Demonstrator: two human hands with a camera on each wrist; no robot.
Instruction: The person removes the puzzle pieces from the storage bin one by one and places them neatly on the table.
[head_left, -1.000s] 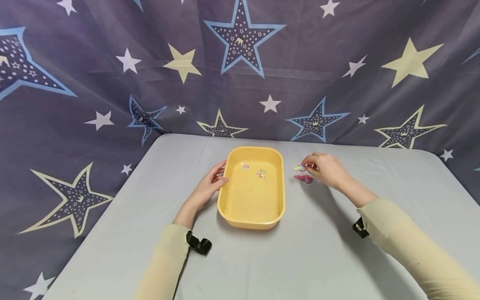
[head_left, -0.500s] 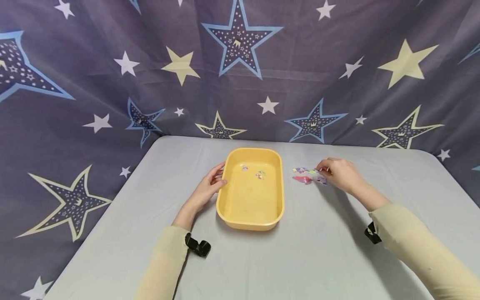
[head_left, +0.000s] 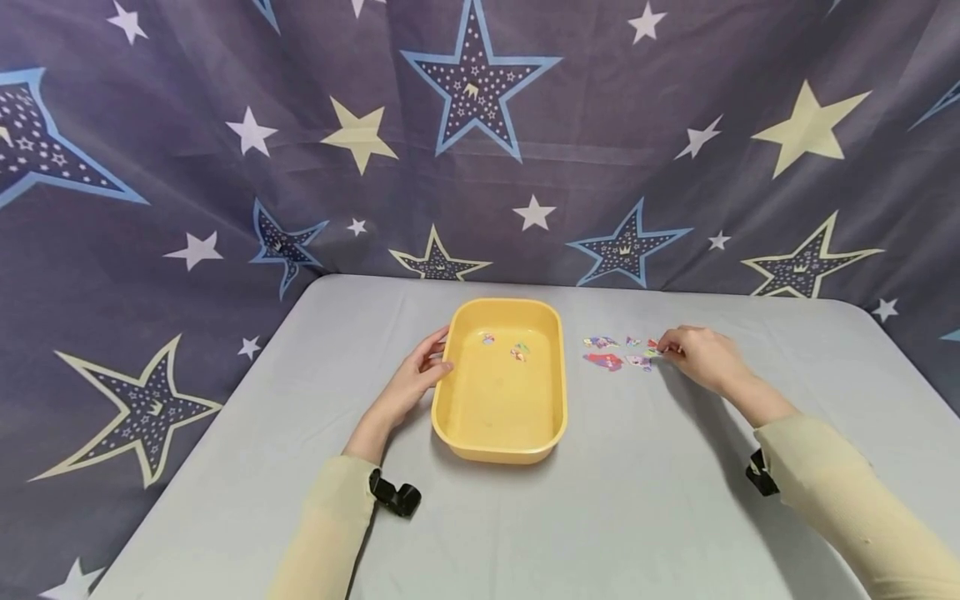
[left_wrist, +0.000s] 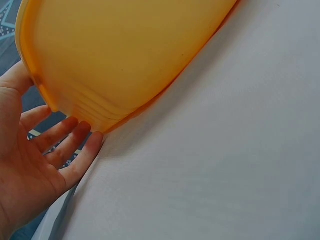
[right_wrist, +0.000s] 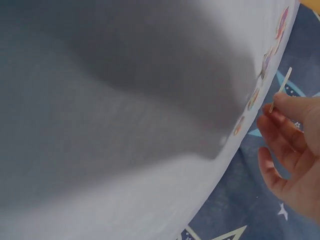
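Observation:
My left hand (head_left: 414, 372) holds the left side of a yellow plastic tub (head_left: 498, 408). In the left wrist view its thumb hooks over the tub's rim and the fingertips touch the outer wall. Right of the tub, my right hand (head_left: 703, 358) pinches a thin flat piece (right_wrist: 286, 79) between thumb and fingers. The right wrist view shows that piece edge-on, so its picture is hidden. Beside the hand several flat colourful cutouts lie on the table, among them a red one (head_left: 603, 362) and a purplish one (head_left: 638, 362).
A few small colourful cutouts (head_left: 519, 352) lie on the tub's floor towards its far end. Grey cloth covers the table (head_left: 600, 517). Behind it hangs a dark star-patterned curtain (head_left: 337, 192), which also runs down the left side.
My right hand has moved rightward and slightly nearer, away from the tub. More cutouts now show on the table where it was. The left hand stays on the tub.

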